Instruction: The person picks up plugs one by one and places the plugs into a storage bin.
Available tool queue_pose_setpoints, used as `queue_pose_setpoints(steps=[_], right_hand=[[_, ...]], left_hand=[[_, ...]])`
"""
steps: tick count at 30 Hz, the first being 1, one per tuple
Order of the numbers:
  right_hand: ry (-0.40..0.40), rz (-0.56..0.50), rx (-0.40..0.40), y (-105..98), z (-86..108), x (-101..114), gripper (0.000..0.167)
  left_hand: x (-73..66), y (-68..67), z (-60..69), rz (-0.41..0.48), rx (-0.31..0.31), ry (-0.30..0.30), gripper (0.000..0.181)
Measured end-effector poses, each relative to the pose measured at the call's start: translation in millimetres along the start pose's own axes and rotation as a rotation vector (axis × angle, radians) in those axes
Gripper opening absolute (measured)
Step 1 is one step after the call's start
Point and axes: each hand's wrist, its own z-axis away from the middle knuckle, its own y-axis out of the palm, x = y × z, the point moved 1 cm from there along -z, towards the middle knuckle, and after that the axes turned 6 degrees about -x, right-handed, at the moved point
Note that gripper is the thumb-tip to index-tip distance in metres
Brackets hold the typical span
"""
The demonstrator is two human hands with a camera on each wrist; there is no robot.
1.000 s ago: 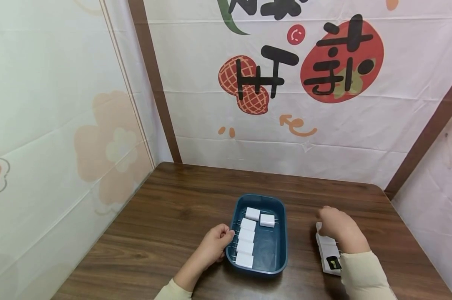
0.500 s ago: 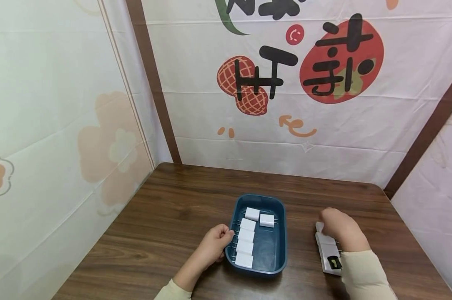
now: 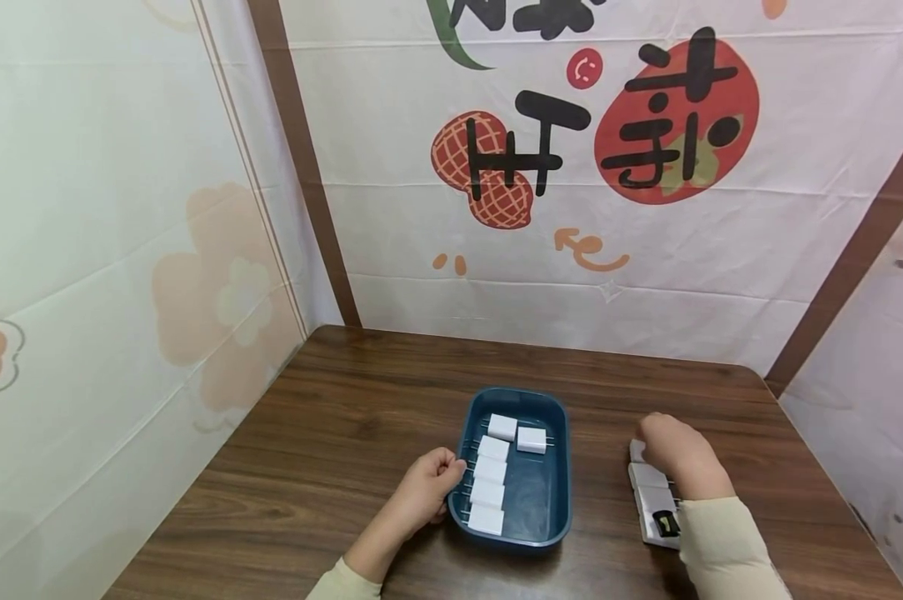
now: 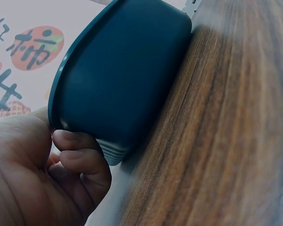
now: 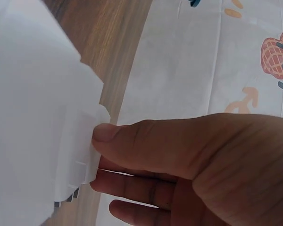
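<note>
My left hand [image 3: 424, 487] pinches the left rim of a dark blue tray [image 3: 534, 496] between thumb and curled fingers; the left wrist view shows the tray's outer wall [image 4: 127, 70]. Several white plug chargers [image 3: 490, 470] with metal prongs lie inside, most in a column along the left side, one apart at upper right [image 3: 531, 439]. Right of the tray, my right hand [image 3: 680, 457] is at the far end of a row of white chargers [image 3: 650, 487] on the table. In the right wrist view, my thumb and fingers pinch the end charger [image 5: 82, 146]. The hand partly hides it from above.
A small black piece with a yellow-green mark [image 3: 666, 523] shows over the near end of the right row. The brown wood-grain table [image 3: 331, 433] reaches back to a printed white cloth [image 3: 391, 208]. Another cloth [image 3: 107, 250] hangs along the left.
The view has shifted slightly. Both hands stay nearly where they were, the left at the tray rim and the right at the row's far end.
</note>
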Motion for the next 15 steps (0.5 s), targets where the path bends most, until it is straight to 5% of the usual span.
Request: queue_pose_setpoints(steps=[15], right_hand=[[-0.036, -0.001, -0.021, 4.3, 1.4, -2.3, 0.012]], left_hand=[[-3.1, 1.6, 7.3, -0.003, -0.008, -0.007, 0.026]])
